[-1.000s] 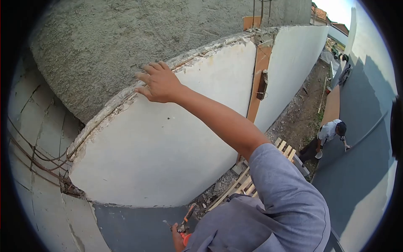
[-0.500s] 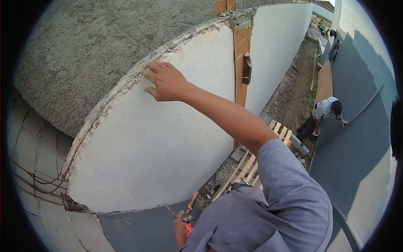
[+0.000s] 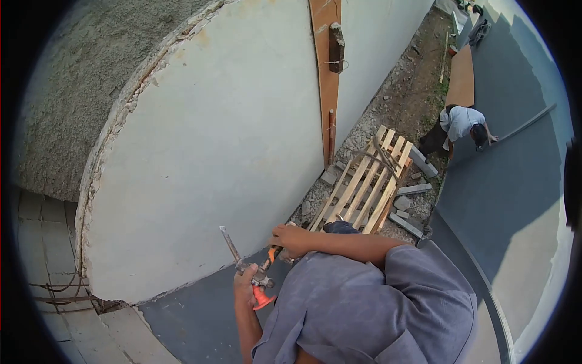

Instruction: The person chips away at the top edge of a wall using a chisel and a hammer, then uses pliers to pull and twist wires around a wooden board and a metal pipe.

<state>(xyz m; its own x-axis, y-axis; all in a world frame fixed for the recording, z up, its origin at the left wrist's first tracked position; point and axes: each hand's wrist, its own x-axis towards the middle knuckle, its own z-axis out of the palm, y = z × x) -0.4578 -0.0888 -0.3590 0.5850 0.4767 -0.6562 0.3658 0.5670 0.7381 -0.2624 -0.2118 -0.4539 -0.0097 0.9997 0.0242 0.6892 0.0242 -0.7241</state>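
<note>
My left hand (image 3: 245, 282) is wrapped round a chisel (image 3: 230, 244) with an orange hand guard, its metal shaft pointing up and left. The metal head of a hammer (image 3: 262, 277) lies against the same hand. Beside it, my right hand (image 3: 291, 239) is closed on the hammer's handle, which has orange wrapping. Both hands are close together in front of my body, near the lower edge of a white wall panel (image 3: 212, 139).
A slatted wooden pallet (image 3: 370, 182) stands beyond my right arm, with concrete blocks (image 3: 414, 189) around it. Farther right, a person (image 3: 464, 124) bends by a grey wall (image 3: 515, 158). Bent rebar (image 3: 57, 285) sticks out at the lower left. Rough concrete (image 3: 66, 103) lies upper left.
My right hand has left the wall's top edge and come down to the hammer handle. My left hand and the tools are higher in view. The other person is bent lower.
</note>
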